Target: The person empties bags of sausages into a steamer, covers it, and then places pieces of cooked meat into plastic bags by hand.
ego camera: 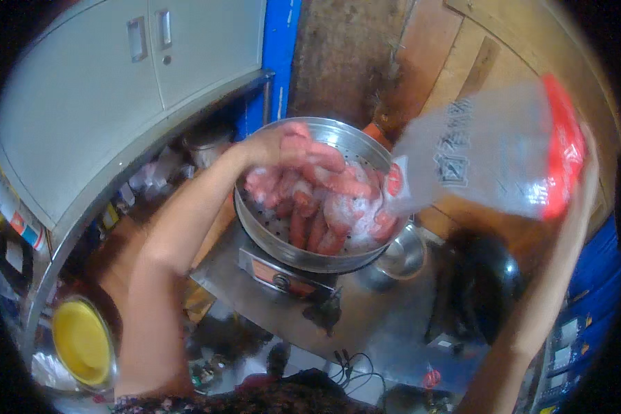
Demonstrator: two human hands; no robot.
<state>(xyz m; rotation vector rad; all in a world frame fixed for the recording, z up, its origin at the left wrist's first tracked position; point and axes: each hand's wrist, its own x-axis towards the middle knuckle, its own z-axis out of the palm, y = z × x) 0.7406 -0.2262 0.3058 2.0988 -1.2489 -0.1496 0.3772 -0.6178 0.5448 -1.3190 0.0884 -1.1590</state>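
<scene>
My left hand (265, 149) is at the left inside of a round metal steamer pan (310, 263) with a perforated bottom. Its fingers are blurred and partly hidden, closed around some of the reddish sausages (336, 183) heaped there. Whitish patches, like frost or plastic film, cover part of the heap. My right hand (590, 155), mostly hidden, grips the red end of a clear printed plastic bag (489, 150). The bag lies tilted in the air, its lower left end over the pan's right rim, touching or close to the sausages.
Beneath the pan is a cooker with a knob (281, 281) on a metal table (383, 315). A metal bowl (401, 253) stands at the right. Cables (349, 365) lie near the front. Left are a yellow basin (82, 342) and a grey cabinet (83, 93); wooden boards (352, 57) rise behind.
</scene>
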